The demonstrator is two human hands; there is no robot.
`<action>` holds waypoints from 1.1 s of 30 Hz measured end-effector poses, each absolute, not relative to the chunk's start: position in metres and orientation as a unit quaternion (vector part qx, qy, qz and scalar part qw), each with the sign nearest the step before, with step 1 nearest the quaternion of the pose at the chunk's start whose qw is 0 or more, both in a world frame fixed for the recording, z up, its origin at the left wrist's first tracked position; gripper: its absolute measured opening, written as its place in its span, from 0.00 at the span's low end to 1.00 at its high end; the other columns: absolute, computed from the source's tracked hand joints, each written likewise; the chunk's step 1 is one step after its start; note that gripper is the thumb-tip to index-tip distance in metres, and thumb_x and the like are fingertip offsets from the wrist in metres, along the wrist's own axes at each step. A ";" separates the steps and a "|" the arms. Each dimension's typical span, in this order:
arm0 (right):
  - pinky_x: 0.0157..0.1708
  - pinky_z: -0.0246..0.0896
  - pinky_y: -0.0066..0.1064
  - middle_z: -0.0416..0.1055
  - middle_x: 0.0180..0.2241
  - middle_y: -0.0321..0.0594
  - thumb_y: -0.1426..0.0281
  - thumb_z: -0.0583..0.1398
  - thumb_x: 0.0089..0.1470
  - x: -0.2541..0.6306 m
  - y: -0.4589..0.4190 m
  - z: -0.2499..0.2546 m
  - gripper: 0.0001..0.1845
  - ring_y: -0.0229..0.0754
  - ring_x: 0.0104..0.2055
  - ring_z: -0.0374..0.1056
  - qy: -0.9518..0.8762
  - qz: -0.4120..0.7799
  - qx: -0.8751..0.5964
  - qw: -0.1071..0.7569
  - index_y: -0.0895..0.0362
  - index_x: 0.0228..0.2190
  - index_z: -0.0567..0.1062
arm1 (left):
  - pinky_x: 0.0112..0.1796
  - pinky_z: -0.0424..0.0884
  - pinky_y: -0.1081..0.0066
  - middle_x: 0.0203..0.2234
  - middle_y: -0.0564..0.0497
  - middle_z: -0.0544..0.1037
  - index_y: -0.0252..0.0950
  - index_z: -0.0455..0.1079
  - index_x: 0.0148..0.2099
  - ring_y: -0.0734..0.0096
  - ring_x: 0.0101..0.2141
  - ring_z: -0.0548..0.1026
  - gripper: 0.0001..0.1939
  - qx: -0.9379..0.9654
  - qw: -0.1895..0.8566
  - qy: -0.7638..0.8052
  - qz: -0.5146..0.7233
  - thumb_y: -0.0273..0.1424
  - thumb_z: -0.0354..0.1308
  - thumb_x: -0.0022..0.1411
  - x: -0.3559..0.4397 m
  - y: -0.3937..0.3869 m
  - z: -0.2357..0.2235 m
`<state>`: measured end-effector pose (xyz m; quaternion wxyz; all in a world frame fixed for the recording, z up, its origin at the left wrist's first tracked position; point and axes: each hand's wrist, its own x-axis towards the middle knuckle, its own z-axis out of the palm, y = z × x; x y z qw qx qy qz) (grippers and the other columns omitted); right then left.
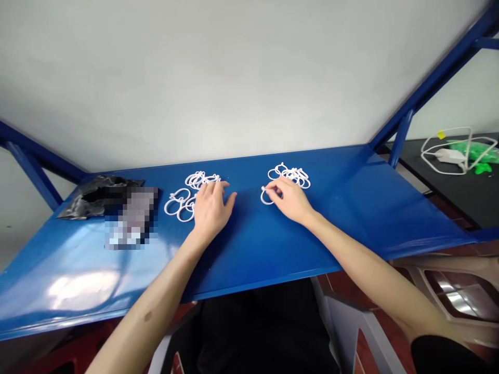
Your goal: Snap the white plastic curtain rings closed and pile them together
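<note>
Two groups of white plastic rings lie on the blue table [249, 239]. My left hand [212, 205] is over the right side of the left group, its fingers stretched out and the thumb apart. Left of that hand lie several loose white rings [172, 207], with a tangled cluster of rings [195, 179] behind them. In front of the right cluster of rings [290, 172], my right hand [290, 196] pinches a single white ring [264, 200] between thumb and fingertips. The right hand partly covers that cluster.
At the table's left lie a black plastic bag [83, 200] and a blurred-out flat object [136, 215]. A dark side table [424, 182] on the right bears a white cable [424, 156] and green plastic [481, 156]. Blue frame bars [401, 137] rise at the table's back corners.
</note>
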<state>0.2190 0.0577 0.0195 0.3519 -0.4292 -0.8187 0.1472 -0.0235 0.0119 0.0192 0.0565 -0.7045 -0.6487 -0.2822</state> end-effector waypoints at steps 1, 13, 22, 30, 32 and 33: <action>0.42 0.65 0.37 0.75 0.38 0.41 0.69 0.59 0.64 0.226 0.064 0.021 0.06 0.45 0.40 0.70 -0.805 0.115 -0.449 0.371 0.53 0.36 0.77 | 0.48 0.68 0.54 0.42 0.40 0.78 0.35 0.71 0.53 0.48 0.47 0.73 0.16 -0.690 0.078 -0.671 -0.261 0.39 0.56 0.68 -0.027 0.012 0.020; 0.48 0.63 0.45 0.77 0.37 0.45 0.67 0.59 0.61 0.267 0.116 0.004 0.08 0.51 0.43 0.67 -0.682 0.015 -0.586 0.436 0.56 0.38 0.78 | 0.47 0.64 0.48 0.44 0.31 0.80 0.32 0.70 0.55 0.38 0.50 0.72 0.18 -0.690 0.064 -0.704 -0.158 0.29 0.47 0.67 -0.035 0.009 0.022; 0.53 0.63 0.49 0.74 0.40 0.46 0.66 0.59 0.62 0.250 0.084 0.025 0.12 0.53 0.47 0.66 -0.702 0.006 -0.540 0.464 0.55 0.46 0.76 | 0.44 0.71 0.61 0.39 0.43 0.78 0.35 0.72 0.56 0.60 0.40 0.75 0.18 -0.667 -0.123 -0.621 -0.393 0.30 0.50 0.66 -0.027 0.003 0.046; 0.46 0.74 0.40 0.78 0.46 0.41 0.62 0.61 0.63 0.213 0.038 0.031 0.18 0.45 0.44 0.76 -0.823 0.249 -0.351 0.371 0.51 0.54 0.71 | 0.34 0.71 0.72 0.35 0.51 0.76 0.38 0.74 0.54 0.74 0.31 0.71 0.19 -0.587 -0.471 -0.472 -0.459 0.38 0.59 0.64 -0.008 -0.006 0.044; 0.47 0.75 0.40 0.78 0.48 0.41 0.63 0.62 0.63 0.210 0.033 0.030 0.19 0.45 0.45 0.77 -0.832 0.267 -0.343 0.344 0.50 0.54 0.71 | 0.34 0.71 0.71 0.34 0.50 0.76 0.37 0.75 0.54 0.72 0.32 0.72 0.18 -0.571 -0.506 -0.449 -0.465 0.38 0.60 0.64 -0.004 -0.007 0.042; 0.46 0.75 0.40 0.79 0.47 0.40 0.64 0.61 0.63 0.209 0.031 0.030 0.18 0.45 0.45 0.77 -0.834 0.271 -0.343 0.336 0.50 0.53 0.71 | 0.33 0.71 0.71 0.35 0.50 0.77 0.37 0.75 0.53 0.72 0.32 0.72 0.18 -0.564 -0.518 -0.442 -0.467 0.38 0.60 0.64 -0.003 -0.007 0.042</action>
